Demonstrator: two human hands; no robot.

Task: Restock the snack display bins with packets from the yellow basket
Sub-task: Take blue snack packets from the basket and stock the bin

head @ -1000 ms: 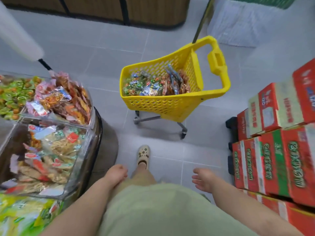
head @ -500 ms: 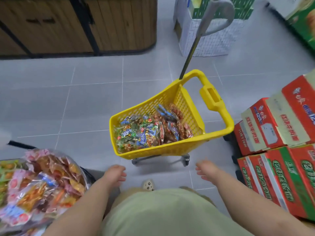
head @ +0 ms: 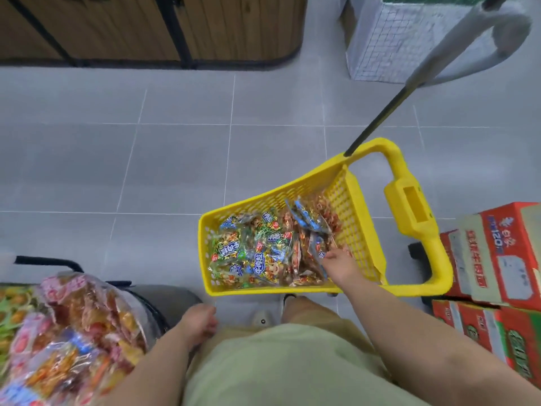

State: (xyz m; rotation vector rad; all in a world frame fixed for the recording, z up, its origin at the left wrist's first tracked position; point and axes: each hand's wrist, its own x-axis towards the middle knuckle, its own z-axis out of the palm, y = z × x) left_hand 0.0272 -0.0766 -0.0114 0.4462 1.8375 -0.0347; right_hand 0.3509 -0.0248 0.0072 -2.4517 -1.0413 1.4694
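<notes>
In the head view, the right hand (head: 341, 266) is seen inside the yellow basket (head: 257, 290) on the floor, fingers laid on the brown packets (head: 308, 253) — whether one is grasped cannot be told — while the left hand (head: 199, 320) is held loosely curled and empty.

Pale green top (head: 292, 373) — tan trousers (head: 307, 310) below, a cream clog (head: 261, 317) with a dark stud, forearms (head: 380, 312) bare.
</notes>
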